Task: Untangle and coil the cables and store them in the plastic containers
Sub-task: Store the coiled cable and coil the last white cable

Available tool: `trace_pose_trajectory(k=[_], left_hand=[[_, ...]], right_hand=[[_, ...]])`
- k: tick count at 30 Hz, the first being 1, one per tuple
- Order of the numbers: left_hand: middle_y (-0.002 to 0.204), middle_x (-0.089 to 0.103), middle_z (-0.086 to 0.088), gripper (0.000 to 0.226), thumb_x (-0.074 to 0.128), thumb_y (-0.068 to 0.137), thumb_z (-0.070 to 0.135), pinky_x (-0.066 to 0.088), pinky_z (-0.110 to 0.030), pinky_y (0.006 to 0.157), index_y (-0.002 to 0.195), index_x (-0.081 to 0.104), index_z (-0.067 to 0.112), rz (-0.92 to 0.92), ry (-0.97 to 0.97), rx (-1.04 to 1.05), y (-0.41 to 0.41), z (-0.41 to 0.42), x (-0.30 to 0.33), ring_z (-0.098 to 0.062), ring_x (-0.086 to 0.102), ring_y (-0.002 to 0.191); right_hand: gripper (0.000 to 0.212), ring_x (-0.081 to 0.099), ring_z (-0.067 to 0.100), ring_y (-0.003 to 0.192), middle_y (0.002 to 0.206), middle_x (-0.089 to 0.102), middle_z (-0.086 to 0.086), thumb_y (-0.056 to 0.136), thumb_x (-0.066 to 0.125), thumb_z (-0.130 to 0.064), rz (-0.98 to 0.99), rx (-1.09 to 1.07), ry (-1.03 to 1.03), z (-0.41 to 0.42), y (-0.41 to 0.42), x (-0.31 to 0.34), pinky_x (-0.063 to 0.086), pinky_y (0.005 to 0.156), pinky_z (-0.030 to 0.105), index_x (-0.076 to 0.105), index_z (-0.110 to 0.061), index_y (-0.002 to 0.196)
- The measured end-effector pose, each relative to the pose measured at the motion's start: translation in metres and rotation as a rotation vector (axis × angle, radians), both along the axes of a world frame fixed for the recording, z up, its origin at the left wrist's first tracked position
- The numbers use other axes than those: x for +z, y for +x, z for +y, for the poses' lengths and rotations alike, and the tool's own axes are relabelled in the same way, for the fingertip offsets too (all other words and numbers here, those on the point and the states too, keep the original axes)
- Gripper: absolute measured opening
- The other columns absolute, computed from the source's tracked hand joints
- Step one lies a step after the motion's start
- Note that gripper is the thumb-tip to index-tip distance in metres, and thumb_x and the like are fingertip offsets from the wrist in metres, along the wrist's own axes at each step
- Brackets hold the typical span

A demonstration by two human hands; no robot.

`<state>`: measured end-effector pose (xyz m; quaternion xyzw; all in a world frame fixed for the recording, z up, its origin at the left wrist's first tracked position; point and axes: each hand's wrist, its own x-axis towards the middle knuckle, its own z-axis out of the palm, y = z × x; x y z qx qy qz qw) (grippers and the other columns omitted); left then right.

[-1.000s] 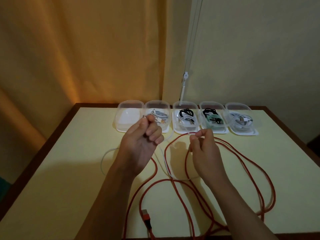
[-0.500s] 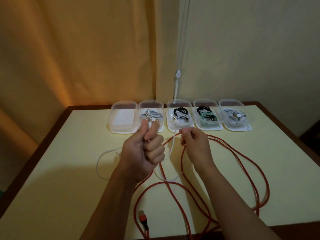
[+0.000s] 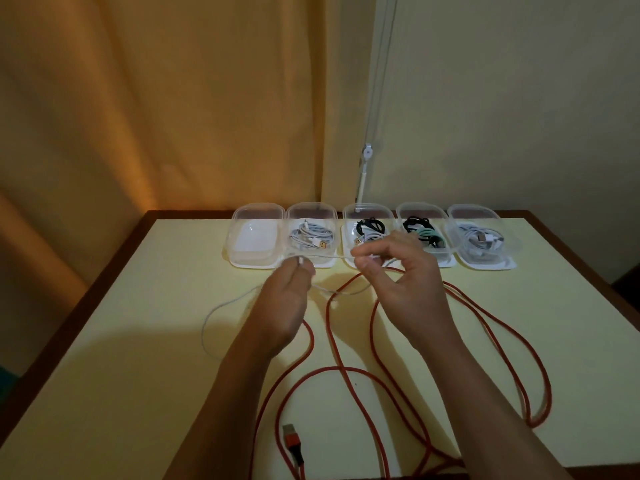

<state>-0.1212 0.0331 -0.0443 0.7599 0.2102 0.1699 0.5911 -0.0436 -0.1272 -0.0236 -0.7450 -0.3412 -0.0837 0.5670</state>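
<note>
The left hand [image 3: 289, 299] pinches one end of the white cable [image 3: 221, 306]; the right hand [image 3: 398, 271] pinches it further along, just in front of the container row [image 3: 481, 266]. Risk, as judged: the white cable crosses the red cable [image 3: 381, 375] on the counter [image 3: 121, 375], so pulling may snag it. The leftmost container [image 3: 254, 237] holds no cable; the other four hold coiled cables.

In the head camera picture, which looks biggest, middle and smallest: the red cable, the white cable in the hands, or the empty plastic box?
1. red cable, sprawling over the table.
2. white cable, thinner, with a smaller loop.
3. empty plastic box, though it sits farther from the camera, so its rank against the white cable is unsure.
</note>
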Motion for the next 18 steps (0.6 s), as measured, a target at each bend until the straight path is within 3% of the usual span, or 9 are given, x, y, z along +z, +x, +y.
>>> trace_pose_trajectory(k=[3, 5, 8, 10, 13, 18], left_hand=[[0.052, 0.041, 0.009, 0.035, 0.032, 0.099, 0.015, 0.031, -0.028, 0.054, 0.065, 0.040, 0.020, -0.186, -0.248, 0.179, 0.010, 0.011, 0.007, -0.018, 0.032, 0.058], [0.060, 0.045, 0.003, 0.040, 0.031, 0.101, 0.013, 0.037, -0.030, 0.063, 0.063, 0.044, 0.020, -0.336, -0.276, 0.237, 0.005, 0.011, 0.014, -0.016, 0.040, 0.062], [0.067, 0.048, -0.002, 0.037, 0.026, 0.103, 0.013, 0.044, -0.032, 0.072, 0.074, 0.049, 0.017, -0.606, -0.542, 0.114, -0.006, 0.007, 0.026, -0.018, 0.047, 0.067], [0.061, 0.036, 0.000, 0.030, 0.024, 0.101, 0.014, 0.038, -0.026, 0.056, 0.075, 0.039, 0.016, -0.665, -0.740, -0.031, -0.014, 0.006, 0.034, -0.015, 0.036, 0.054], [0.052, 0.017, 0.005, 0.026, 0.031, 0.089, 0.018, 0.015, -0.026, 0.044, 0.064, 0.035, 0.020, -0.551, -0.881, -0.254, -0.025, 0.012, 0.037, -0.011, 0.013, 0.044], [0.053, 0.024, 0.007, 0.027, 0.049, 0.088, 0.027, 0.017, -0.022, 0.041, 0.068, 0.032, 0.020, -0.139, -0.966, -0.778, -0.031, 0.027, 0.031, -0.009, 0.019, 0.042]], right_hand=[[0.009, 0.061, 0.008, 0.088, 0.085, 0.070, -0.016, 0.089, 0.074, -0.017, 0.024, 0.074, -0.118, 0.005, -0.007, -0.007, 0.049, 0.081, 0.024, 0.078, -0.025, 0.092], [0.010, 0.062, 0.006, 0.084, 0.083, 0.073, -0.013, 0.092, 0.070, -0.022, 0.058, 0.124, -0.222, 0.011, -0.012, -0.014, 0.050, 0.075, 0.025, 0.079, -0.025, 0.094], [0.016, 0.062, -0.001, 0.078, 0.081, 0.072, -0.017, 0.096, 0.064, -0.029, 0.087, 0.183, -0.396, 0.021, -0.017, -0.026, 0.046, 0.068, 0.017, 0.079, -0.026, 0.096], [0.020, 0.060, 0.002, 0.070, 0.073, 0.069, -0.013, 0.097, 0.061, -0.037, 0.103, 0.188, -0.487, 0.026, -0.019, -0.033, 0.044, 0.064, 0.020, 0.078, -0.027, 0.095], [0.028, 0.059, 0.008, 0.063, 0.066, 0.066, -0.004, 0.095, 0.061, -0.046, 0.145, 0.126, -0.493, 0.028, -0.014, -0.037, 0.047, 0.063, 0.030, 0.073, -0.027, 0.079], [0.021, 0.058, 0.008, 0.068, 0.069, 0.066, -0.005, 0.090, 0.070, -0.039, 0.170, -0.014, -0.285, 0.020, -0.002, -0.030, 0.046, 0.066, 0.030, 0.067, -0.023, 0.077]])
